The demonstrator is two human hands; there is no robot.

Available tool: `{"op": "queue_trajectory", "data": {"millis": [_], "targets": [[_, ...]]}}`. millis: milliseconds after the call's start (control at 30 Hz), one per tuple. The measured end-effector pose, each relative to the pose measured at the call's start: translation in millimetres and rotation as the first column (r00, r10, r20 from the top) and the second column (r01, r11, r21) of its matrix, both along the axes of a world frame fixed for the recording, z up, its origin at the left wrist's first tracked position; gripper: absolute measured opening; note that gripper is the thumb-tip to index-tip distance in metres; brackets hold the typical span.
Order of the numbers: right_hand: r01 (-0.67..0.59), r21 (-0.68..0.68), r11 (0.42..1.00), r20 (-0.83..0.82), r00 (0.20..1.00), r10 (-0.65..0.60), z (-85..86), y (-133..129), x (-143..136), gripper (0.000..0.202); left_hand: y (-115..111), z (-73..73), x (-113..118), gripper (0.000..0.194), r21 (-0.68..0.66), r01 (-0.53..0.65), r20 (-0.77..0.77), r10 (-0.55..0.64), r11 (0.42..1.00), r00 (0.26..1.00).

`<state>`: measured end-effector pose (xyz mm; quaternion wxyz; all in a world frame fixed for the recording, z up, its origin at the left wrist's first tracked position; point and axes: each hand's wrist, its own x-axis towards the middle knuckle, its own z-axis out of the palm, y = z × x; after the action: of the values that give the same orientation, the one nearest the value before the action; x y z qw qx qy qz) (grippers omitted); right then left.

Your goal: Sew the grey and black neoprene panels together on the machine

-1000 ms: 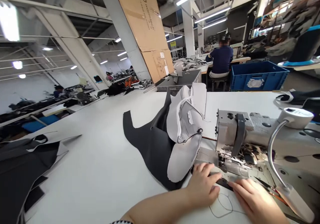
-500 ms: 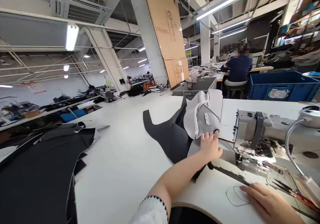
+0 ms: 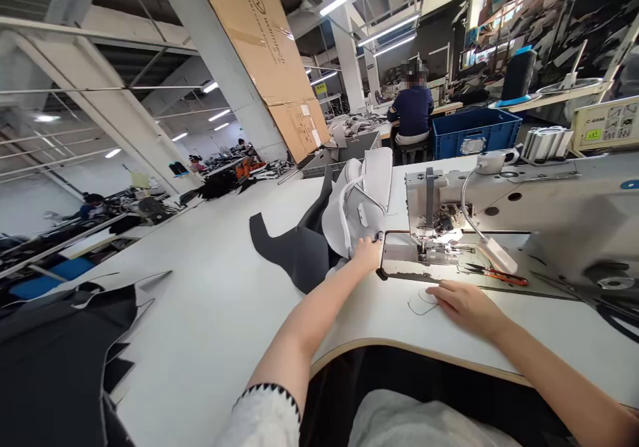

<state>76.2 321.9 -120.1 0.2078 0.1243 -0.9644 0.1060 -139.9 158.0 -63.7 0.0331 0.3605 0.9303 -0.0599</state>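
My left hand is closed on the near edge of a light grey sewn fabric piece with pale piping and a small slotted patch. Under and beside that piece spreads dark grey fabric. My right hand lies on the white table with its fingers stretched out, just in front of the sewing machine bed. By its fingertips is a loose loop of dark thread. The sewing machine stands to the right of the grey piece, its needle area lit.
Orange-handled thread snips lie on the machine bed, with large dark scissors at far right. Dark fabric is heaped at the left. Beyond the table are a blue crate, a grey crate and a seated person.
The view has swung right and tilted, bringing more of the machine and my right forearm into sight. Both hands stay about where they were, the left on the grey piece.
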Motion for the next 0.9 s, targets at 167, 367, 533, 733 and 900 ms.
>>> {"op": "queue_trajectory", "data": {"millis": [167,367,533,733,900], "targets": [[0.064,-0.039,0.997,0.051,0.997,-0.062,0.7,-1,-1,0.031,-9,-6.4,6,0.049,-0.01,-0.033,-0.005,0.033,0.999,0.999],[0.157,-0.215,0.964,0.103,0.985,-0.138,-4.9,-12,-12,0.036,-20,9.6,-20,0.058,-0.009,0.096,0.235,-0.091,0.995,0.968],[0.225,-0.386,0.895,0.102,0.974,-0.201,-4.9,-37,-73,0.045,-48,34.5,-38,0.056,0.161,0.213,0.489,-0.266,0.964,0.831],[0.235,-0.42,0.877,0.097,0.972,-0.214,-9.3,-50,-138,0.045,-81,25.0,-29,0.059,0.373,-0.234,0.927,-0.348,0.898,0.141],[0.209,-0.283,0.936,0.143,0.974,-0.174,-2.7,-49,-143,0.049,-82,15.4,-28,0.061,0.274,-0.338,0.954,-0.298,0.9,-0.02]]}}
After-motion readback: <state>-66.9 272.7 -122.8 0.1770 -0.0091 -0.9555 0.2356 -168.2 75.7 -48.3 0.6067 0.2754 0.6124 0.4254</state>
